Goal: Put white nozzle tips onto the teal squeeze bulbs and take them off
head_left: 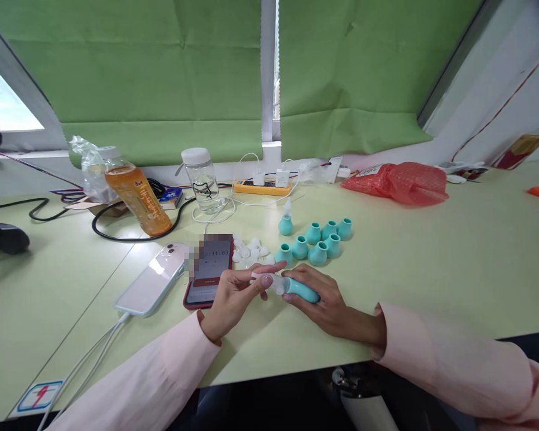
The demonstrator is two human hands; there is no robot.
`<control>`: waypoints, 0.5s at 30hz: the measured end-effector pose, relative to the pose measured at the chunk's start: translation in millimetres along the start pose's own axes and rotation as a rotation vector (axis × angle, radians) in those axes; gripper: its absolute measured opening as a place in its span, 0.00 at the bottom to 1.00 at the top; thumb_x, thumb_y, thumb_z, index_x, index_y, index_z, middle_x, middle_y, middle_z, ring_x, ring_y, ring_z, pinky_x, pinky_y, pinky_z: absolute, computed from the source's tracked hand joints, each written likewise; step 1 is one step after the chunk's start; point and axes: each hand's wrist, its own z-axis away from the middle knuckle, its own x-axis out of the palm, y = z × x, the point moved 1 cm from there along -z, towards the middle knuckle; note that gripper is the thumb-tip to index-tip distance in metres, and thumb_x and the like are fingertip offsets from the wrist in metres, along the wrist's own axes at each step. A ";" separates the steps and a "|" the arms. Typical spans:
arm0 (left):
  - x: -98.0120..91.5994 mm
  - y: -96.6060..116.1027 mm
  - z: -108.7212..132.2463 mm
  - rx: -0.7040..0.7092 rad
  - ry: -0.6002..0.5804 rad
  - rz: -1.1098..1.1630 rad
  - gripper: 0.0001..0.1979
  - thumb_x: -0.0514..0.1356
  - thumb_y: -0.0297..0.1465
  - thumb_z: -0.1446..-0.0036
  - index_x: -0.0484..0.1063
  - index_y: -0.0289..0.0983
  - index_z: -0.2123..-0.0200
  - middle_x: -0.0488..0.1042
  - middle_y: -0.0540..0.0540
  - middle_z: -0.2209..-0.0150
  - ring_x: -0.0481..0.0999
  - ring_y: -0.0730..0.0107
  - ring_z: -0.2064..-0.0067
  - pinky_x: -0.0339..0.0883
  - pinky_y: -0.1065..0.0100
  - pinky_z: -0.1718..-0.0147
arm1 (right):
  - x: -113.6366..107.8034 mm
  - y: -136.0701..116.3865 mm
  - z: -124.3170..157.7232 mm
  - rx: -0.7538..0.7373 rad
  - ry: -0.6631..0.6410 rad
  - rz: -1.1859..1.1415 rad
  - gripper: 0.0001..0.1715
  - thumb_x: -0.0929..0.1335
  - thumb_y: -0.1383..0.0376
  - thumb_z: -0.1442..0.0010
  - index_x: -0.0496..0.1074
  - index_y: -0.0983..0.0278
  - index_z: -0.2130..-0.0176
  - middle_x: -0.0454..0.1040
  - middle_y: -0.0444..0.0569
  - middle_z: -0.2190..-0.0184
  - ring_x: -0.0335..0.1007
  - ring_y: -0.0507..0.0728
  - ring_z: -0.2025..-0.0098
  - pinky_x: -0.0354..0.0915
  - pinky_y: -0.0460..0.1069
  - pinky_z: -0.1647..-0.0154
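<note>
My left hand point(242, 290) pinches a clear plastic tip point(276, 284) between thumb and fingers. The tip's wide end meets the mouth of a teal rubber bulb point(303, 290), which my right hand point(326, 299) grips on its side. Just beyond my hands, several teal bulbs point(318, 254) stand upright with their open mouths up. One teal bulb point(285, 225) behind them has a clear tip fitted on top. A small pile of clear tips point(253, 250) lies left of the bulbs, beyond my left hand.
A phone with a timer point(212, 269) and a pale phone point(155, 281) on a cable lie to the left. Farther back are an orange drink bottle point(139, 200), a clear bottle point(204, 182), a yellow power strip point(261, 188) and a red bubble-wrap bag point(399, 182).
</note>
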 end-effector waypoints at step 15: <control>-7.7 -9.0 -2.1 0.582 0.152 -0.664 0.11 0.54 0.26 0.49 0.70 0.38 0.62 0.72 0.43 0.62 0.67 0.66 0.62 0.64 0.61 0.62 | -65.3 20.3 -71.9 0.076 0.331 0.150 0.16 0.66 0.63 0.50 0.65 0.65 0.59 0.70 0.49 0.65 0.67 0.55 0.63 0.63 0.52 0.61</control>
